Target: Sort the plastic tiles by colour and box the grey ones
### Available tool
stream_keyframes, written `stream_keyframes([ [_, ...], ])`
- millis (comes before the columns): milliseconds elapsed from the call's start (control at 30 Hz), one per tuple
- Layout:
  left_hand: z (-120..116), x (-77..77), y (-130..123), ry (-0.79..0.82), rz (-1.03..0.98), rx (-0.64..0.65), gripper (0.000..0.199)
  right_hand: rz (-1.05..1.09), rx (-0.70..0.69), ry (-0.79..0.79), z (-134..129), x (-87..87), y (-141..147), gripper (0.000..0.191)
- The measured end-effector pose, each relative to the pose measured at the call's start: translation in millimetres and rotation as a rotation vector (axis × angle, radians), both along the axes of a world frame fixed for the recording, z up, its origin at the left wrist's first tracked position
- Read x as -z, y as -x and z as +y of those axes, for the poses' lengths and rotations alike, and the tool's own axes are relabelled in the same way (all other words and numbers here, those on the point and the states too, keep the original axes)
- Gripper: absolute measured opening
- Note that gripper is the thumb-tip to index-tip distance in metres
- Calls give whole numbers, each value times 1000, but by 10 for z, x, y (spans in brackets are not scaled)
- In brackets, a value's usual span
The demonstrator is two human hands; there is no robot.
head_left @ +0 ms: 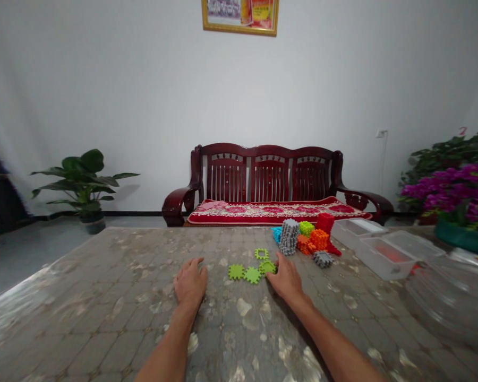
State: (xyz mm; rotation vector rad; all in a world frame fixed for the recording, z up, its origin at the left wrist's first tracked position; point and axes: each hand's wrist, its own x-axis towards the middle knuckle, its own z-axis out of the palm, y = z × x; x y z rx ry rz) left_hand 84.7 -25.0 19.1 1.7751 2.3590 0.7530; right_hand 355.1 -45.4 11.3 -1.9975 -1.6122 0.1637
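Note:
My right hand [286, 278] has its thumb and fingers at the right edge of a light-green toothed interlocking tile [267, 267], which looks pinched there. Left of that tile lie two more green tiles, a middle one [252, 275] set at an angle and a left one [236, 272]. Just behind them is a green square frame piece [262, 253] with a hole in its middle. On the tablecloth, to the left of the tiles, rests my left hand [190, 281], thumb and fingers apart, holding nothing.
Stacks of toothed tiles stand at the back right: grey [289, 237], orange [319, 240], red [325, 225] and a low grey pile [323, 259]. Clear plastic boxes [386, 257] are farther right, near purple flowers [454, 188]. A wooden bench [269, 178] stands behind the table.

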Motion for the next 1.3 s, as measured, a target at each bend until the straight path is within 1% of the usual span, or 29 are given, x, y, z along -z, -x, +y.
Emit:
stream_keyframes([
  [233,-2,16,-21,29,31,31,45,-102,-28,-1,-57,53,-12,79],
  [300,-4,8,-20,40,31,32,44,-124,-29,-1,-59,43,2,77],
  [467,-1,0,-17,47,33,30,44,-193,-6,18,-84,-14,10,64],
  [567,9,7,-13,46,45,31,44,-219,34,36,-123,-46,-97,58],
  [767,32,32,-1,53,73,37,44,-241,235,42,-156,-38,-572,52],
  [867,47,64,1,56,113,78,43,-244,310,60,-127,-18,-746,52],
  [967,62,101,-14,53,174,144,43,-256,327,63,-92,-6,-812,49],
  [1133,66,124,-66,79,248,216,46,-275,308,52,-72,29,-833,39],
  [1300,48,118,-99,68,279,226,46,-276,297,-6,-118,43,-852,38],
])
